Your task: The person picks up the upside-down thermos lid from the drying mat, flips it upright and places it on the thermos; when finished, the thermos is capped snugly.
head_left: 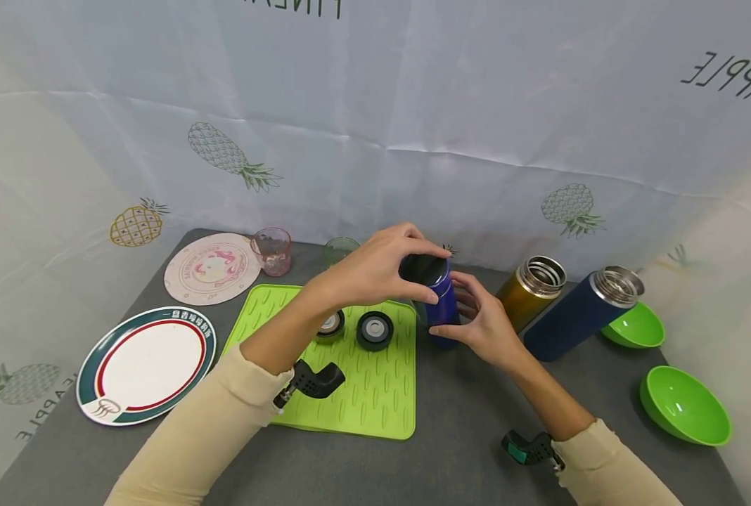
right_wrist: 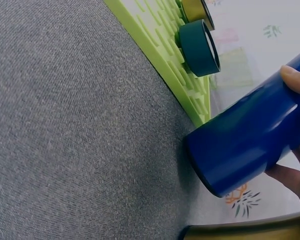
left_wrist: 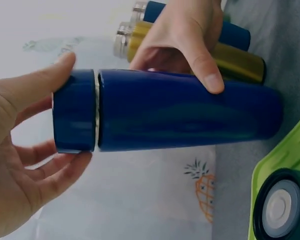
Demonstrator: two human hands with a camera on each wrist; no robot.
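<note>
A tall blue thermos bottle (left_wrist: pixel 180 115) stands upright on the table between my hands. My left hand (head_left: pixel 378 269) reaches over its top, thumb and fingers gripping the sides of the blue lid (left_wrist: pixel 74 112). A thin silver ring shows where lid and body meet in the left wrist view. Lower down, my right hand (head_left: pixel 484 323) holds the bottle's body, thumb on one side and fingers on the other. Just left of the bottle, two round dark lids (head_left: pixel 375 330) with grey centres sit on a green mat (head_left: pixel 363 393).
Right of the bottle stand a gold bottle (head_left: pixel 522 302) and a dark blue bottle (head_left: pixel 568 316), both uncapped. Two green bowls (head_left: pixel 685 404) sit at the far right. A rimmed plate (head_left: pixel 150 362), a pink round mat (head_left: pixel 192 288) and pink (head_left: pixel 274 256) and green (head_left: pixel 339 247) glasses are leftward.
</note>
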